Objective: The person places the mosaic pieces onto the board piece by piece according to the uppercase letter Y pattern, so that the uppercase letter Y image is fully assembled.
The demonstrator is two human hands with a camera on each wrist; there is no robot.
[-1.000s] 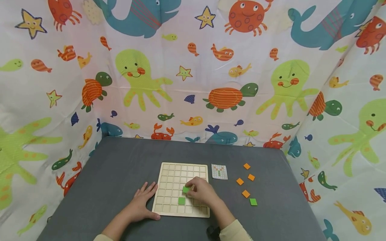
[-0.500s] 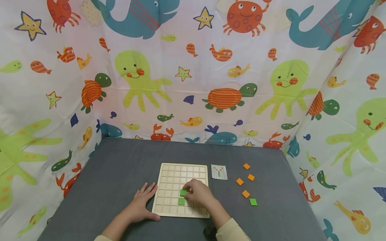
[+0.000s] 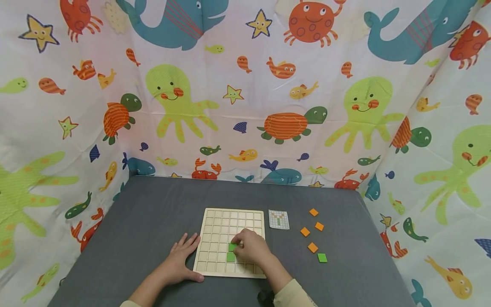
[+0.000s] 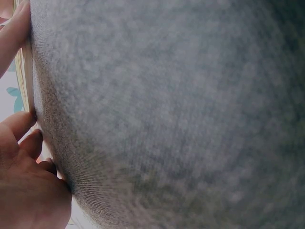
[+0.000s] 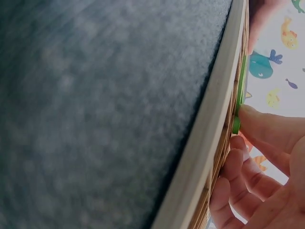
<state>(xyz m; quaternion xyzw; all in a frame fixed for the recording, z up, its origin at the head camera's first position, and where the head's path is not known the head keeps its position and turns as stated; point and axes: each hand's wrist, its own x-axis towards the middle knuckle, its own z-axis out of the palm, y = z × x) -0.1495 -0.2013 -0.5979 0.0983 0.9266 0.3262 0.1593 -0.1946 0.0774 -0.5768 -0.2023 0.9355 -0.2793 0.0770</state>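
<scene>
A wooden grid board (image 3: 215,226) lies on the grey table. One green square tile (image 3: 230,257) sits in a cell in its lower middle. My right hand (image 3: 251,246) pinches another green square tile (image 3: 232,247) at the cell just above that one. Seen from the right wrist, the thumb (image 5: 267,126) touches green at the board's surface, while the other fingers curl beneath. My left hand (image 3: 179,260) rests at the board's left edge, fingers spread and thumb by the near corner. The left wrist view shows those fingers (image 4: 21,121) against the edge.
Right of the board lies a small card (image 3: 278,219) printed with a coloured grid pattern. Farther right are several loose orange tiles (image 3: 304,232) and one green tile (image 3: 322,258). A patterned sea-animal cloth (image 3: 245,106) stands around the table.
My right hand has brought the pinched green tile slightly down and left, against the cell above the lower green tile. The left hand has stayed at the board's edge.
</scene>
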